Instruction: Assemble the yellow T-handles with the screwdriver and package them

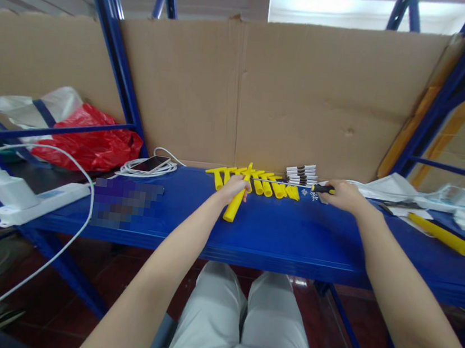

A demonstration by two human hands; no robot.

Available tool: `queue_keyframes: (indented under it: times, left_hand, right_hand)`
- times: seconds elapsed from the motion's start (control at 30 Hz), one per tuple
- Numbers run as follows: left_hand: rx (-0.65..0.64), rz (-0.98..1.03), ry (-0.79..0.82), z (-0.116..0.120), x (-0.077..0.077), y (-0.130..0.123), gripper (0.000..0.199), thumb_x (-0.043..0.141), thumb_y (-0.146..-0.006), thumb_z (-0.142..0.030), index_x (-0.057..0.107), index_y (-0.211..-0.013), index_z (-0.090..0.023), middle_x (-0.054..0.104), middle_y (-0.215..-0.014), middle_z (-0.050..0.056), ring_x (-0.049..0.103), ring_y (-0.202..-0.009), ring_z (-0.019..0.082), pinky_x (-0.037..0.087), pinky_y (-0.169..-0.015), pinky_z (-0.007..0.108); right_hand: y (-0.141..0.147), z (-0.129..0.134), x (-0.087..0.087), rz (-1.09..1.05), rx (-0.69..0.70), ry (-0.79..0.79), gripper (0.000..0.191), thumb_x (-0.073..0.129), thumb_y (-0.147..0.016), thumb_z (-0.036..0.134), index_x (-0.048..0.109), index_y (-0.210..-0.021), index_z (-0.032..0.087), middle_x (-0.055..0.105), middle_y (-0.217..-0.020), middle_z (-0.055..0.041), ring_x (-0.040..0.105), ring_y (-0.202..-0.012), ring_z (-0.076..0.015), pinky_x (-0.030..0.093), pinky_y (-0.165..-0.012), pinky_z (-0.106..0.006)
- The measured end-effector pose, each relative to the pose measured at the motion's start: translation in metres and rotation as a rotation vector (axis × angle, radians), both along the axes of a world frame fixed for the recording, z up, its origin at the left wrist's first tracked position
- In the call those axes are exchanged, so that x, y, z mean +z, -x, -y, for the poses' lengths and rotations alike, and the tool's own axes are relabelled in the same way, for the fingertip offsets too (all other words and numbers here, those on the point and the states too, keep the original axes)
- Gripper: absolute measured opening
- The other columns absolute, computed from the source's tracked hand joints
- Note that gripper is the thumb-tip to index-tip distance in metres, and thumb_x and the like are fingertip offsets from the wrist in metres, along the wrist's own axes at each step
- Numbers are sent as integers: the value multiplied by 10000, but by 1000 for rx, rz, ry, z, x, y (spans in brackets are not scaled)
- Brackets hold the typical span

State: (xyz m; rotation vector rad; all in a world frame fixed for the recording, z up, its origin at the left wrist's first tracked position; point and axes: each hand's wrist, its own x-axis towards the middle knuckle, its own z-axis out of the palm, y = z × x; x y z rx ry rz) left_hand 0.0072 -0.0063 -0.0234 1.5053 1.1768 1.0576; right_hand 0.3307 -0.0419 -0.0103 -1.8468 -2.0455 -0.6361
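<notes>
My left hand is closed around a yellow plastic piece with a thick tube-shaped handle and a narrow top. In my right hand is a screwdriver with a black and yellow handle. Its thin shaft points left, across to the yellow piece; whether the tip touches it I cannot tell. Behind lies a row of several similar yellow pieces along the cardboard. Small silvery parts, likely screws, are scattered beside the screwdriver handle. A stack of white sticks with dark bands stands behind them.
On the blue bench, a phone and coiled white cable lie left, near a red bag and a white power strip. A longer yellow-handled object lies right. Cardboard walls the back.
</notes>
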Motion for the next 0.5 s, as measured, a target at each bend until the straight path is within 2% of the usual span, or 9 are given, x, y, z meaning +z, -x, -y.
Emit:
queue_keyframes:
  times: [0.17, 0.3, 0.4, 0.5]
  left_hand:
    - [-1, -4, -2, 0, -1, 1, 263, 514, -713, -69, 539, -963, -145, 496, -535, -54, 461, -382, 94, 428, -435, 220]
    - [42, -46, -1, 2, 1, 1, 109, 481, -778, -99, 503, -859, -167, 454, -488, -69, 433, -353, 85, 376, -400, 194]
    - [66, -63, -7, 3, 1, 1, 102, 486, -777, -91, 485, -832, -177, 448, -466, -74, 435, -351, 88, 370, -401, 191]
    - [85, -57, -10, 4, 2, 0, 105, 491, -774, -91, 487, -833, -178, 448, -460, -74, 442, -352, 95, 373, -405, 197]
  right_hand:
    - [-3, -1, 1, 6, 29, -62, 266, 555, -732, 348, 704, -894, 198, 710, -882, -116, 642, -865, -289, 438, -676, -341]
    - [-1, 0, 1, 4, -16, -60, 253, 579, -717, 352, 662, -904, 202, 702, -840, -112, 643, -799, -284, 414, -631, -330]
    - [2, -1, -1, -5, -67, -22, 293, 588, -729, 382, 637, -955, 203, 697, -775, -99, 645, -729, -279, 394, -600, -323]
    - [3, -3, -4, -16, -58, -5, 302, 603, -723, 383, 634, -969, 211, 702, -763, -88, 647, -703, -273, 395, -585, -317]
